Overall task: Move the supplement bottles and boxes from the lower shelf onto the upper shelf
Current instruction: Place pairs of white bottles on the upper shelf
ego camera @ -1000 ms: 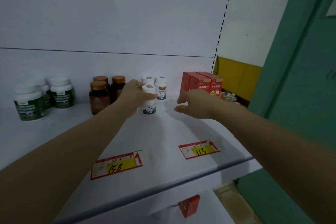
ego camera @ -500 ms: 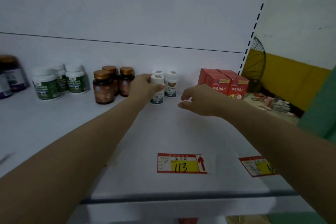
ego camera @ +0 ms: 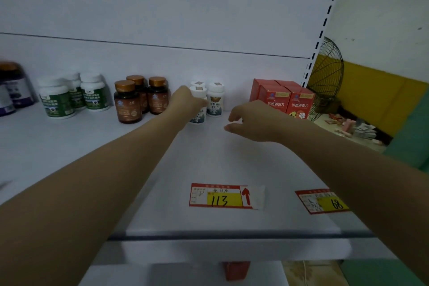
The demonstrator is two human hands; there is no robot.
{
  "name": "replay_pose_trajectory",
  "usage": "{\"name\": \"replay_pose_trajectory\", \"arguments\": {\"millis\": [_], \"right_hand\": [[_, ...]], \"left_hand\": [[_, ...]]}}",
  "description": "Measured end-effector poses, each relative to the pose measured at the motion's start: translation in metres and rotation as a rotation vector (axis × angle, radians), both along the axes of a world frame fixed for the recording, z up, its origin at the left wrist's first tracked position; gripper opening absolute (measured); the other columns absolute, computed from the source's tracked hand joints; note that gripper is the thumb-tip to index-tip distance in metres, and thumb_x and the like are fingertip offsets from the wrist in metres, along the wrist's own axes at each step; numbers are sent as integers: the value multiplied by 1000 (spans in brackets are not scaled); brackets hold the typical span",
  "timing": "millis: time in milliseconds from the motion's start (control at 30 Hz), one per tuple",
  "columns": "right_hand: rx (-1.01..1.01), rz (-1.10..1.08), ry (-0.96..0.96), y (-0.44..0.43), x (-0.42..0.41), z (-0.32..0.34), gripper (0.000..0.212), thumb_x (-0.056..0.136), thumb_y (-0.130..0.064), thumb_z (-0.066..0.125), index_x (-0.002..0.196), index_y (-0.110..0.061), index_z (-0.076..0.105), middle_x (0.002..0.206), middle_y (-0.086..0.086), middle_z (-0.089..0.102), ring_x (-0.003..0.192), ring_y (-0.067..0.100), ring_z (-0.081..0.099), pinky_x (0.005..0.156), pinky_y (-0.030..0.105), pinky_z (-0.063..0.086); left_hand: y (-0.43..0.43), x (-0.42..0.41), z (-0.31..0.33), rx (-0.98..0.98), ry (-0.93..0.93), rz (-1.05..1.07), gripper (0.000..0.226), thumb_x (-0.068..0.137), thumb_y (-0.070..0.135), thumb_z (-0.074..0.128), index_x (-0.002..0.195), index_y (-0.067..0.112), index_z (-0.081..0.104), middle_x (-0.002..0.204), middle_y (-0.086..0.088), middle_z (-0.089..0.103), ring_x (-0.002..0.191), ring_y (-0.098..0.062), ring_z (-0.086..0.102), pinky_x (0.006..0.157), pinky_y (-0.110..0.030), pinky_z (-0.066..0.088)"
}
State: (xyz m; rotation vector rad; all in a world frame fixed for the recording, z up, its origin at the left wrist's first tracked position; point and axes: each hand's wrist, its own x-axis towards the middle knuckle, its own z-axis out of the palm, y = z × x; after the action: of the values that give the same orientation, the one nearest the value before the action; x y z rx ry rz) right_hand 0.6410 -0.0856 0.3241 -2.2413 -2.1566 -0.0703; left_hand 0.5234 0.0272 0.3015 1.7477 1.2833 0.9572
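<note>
Left hand (ego camera: 185, 102) grips white bottle (ego camera: 198, 93) on upper shelf (ego camera: 209, 160); right hand (ego camera: 253, 122) released, loosely curled; red boxes (ego camera: 284, 100) far right.

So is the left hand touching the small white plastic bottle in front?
Touching. In the head view the left hand curls round the front small white plastic bottle, hiding part of its side.

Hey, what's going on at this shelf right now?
A person is stocking the upper shelf. Their left hand grips a small white bottle next to two matching bottles at the back. Their right hand hovers empty in front of the red boxes. Brown bottles and green-labelled bottles stand further left, and one red box shows below the shelf edge.
</note>
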Motion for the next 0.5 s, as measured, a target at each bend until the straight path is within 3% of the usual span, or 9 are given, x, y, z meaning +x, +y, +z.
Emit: {"name": "replay_pose_trajectory", "arguments": {"millis": [100,200,300,500], "right_hand": [[-18,21,-49,-3,-9,0,48,97,-40,44,133,-10,52,134,9,55,119,23,53,98,31,42],[-40,37,-89,-10,-19,3,47,97,-41,43,128,-8,55,128,11,58,115,24,54,98,34,45],[-49,33,-104,-22,-30,8,47,97,-40,43,128,-8,55,128,11,57,116,24,54,99,34,45],[-30,4,-130,-66,-65,19,47,97,-40,44,123,-4,58,127,13,58,116,26,54,99,37,45]], "left_hand": [[-13,-3,8,17,179,37,60,82,31,70,127,-1,45,122,-13,58,111,-25,57,73,-25,40],[-33,-18,14,161,507,13,43,87,28,63,118,1,52,119,-16,59,109,-29,57,76,-30,42],[-50,-40,16,214,721,-31,41,87,29,63,117,4,53,118,-15,59,104,-28,57,79,-31,44],[-98,-91,24,254,871,-137,55,87,30,64,131,3,47,131,-14,54,117,-29,52,85,-31,42]]}}
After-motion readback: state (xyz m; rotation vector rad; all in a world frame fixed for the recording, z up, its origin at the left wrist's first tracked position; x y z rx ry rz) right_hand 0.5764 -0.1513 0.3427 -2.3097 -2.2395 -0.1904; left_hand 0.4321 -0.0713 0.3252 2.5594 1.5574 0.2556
